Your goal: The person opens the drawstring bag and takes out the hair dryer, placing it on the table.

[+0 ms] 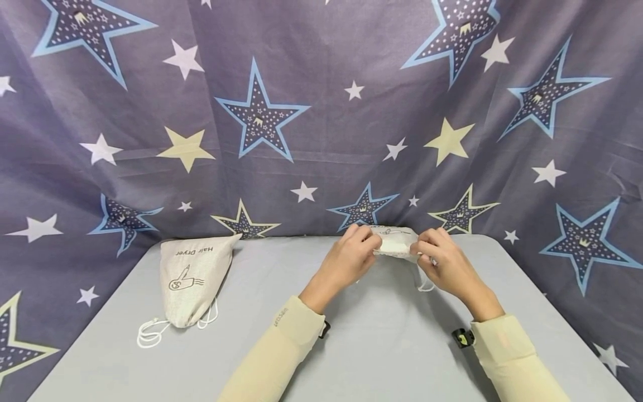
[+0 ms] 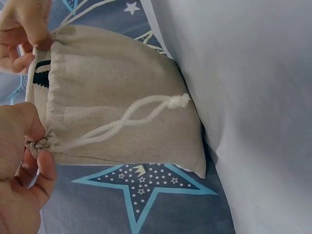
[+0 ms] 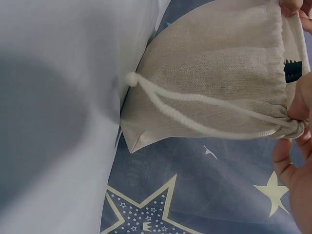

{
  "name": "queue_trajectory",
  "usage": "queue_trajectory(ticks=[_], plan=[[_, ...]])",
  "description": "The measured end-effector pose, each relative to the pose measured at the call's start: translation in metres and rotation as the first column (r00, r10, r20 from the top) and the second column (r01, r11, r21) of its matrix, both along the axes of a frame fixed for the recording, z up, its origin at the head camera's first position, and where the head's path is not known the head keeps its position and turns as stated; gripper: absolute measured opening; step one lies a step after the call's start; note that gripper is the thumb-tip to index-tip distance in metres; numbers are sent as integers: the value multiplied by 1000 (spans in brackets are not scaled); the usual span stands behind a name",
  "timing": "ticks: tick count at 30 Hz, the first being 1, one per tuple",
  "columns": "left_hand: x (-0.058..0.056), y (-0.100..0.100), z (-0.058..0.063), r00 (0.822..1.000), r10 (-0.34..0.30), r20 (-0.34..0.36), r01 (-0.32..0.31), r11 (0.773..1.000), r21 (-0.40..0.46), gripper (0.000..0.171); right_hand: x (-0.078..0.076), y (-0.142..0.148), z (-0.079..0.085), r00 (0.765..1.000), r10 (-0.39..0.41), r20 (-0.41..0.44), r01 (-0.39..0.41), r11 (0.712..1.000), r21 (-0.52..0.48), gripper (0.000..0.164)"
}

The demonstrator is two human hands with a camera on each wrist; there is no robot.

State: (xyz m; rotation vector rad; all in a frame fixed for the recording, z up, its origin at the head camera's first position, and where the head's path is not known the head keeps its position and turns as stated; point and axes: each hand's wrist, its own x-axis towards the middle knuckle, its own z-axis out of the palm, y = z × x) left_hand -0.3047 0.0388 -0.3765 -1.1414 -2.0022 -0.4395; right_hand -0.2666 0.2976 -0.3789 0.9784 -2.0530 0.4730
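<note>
At the table's far edge, both hands hold a beige drawstring bag [image 1: 397, 230] by its mouth, one hand at each side. My left hand [image 1: 351, 254] pinches the gathered corner of the opening, as the left wrist view shows. Fingers of my right hand [image 1: 444, 261] grip the opposite corner. The mouth gapes between them, and a black ribbed part [image 2: 42, 78] shows inside; the rest of that object is hidden. A knotted white cord [image 2: 129, 117] hangs from each side of the bag. Dark print is partly visible on the bag in the head view.
A second drawstring bag [image 1: 193, 279], printed "Hair Dryer" with a dryer drawing, lies on the left of the grey-covered table [image 1: 281, 290]. Its white cords [image 1: 150, 333] trail towards the near side. A star-patterned curtain [image 1: 311, 134] hangs right behind the table.
</note>
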Motion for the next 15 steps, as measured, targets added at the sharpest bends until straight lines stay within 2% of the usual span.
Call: queue_trajectory(ticks=[7, 15], plan=[[1, 2, 0, 1000, -9, 5, 9, 1000, 2, 28, 1, 0, 3, 1000, -5, -16, 5, 1000, 0, 17], [3, 1, 0, 1000, 14, 25, -13, 1000, -11, 30, 1, -1, 3, 1000, 9, -25, -8, 1000, 28, 26]])
